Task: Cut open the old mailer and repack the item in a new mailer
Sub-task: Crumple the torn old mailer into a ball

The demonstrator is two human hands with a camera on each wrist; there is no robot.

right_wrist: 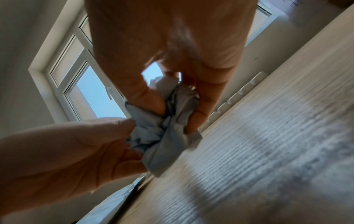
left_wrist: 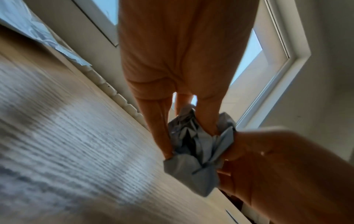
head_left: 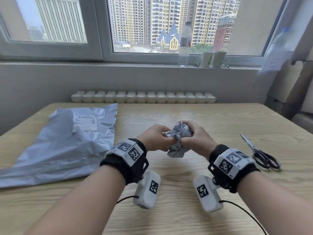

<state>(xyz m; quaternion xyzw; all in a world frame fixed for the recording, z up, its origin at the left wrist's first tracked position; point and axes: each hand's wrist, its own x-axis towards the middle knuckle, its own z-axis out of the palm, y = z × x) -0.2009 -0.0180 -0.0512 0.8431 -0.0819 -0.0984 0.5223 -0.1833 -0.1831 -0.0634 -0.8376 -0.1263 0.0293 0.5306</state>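
A crumpled wad of grey mailer plastic (head_left: 177,138) hangs just above the middle of the wooden table (head_left: 186,184). My left hand (head_left: 155,138) grips its left side and my right hand (head_left: 194,138) grips its right side, fingers curled round it. In the left wrist view the wad (left_wrist: 193,153) bulges between my left fingers (left_wrist: 159,133) and my right hand (left_wrist: 277,166). The right wrist view shows the wad (right_wrist: 164,125) the same way. A large flat grey mailer (head_left: 64,145) with a white shipping label (head_left: 84,122) lies at the table's left.
Scissors (head_left: 260,153) with dark handles lie at the table's right, blades pointing away. A radiator (head_left: 144,97) runs behind the far edge. On the windowsill stand a water bottle (head_left: 184,46) and two paper cups (head_left: 213,59).
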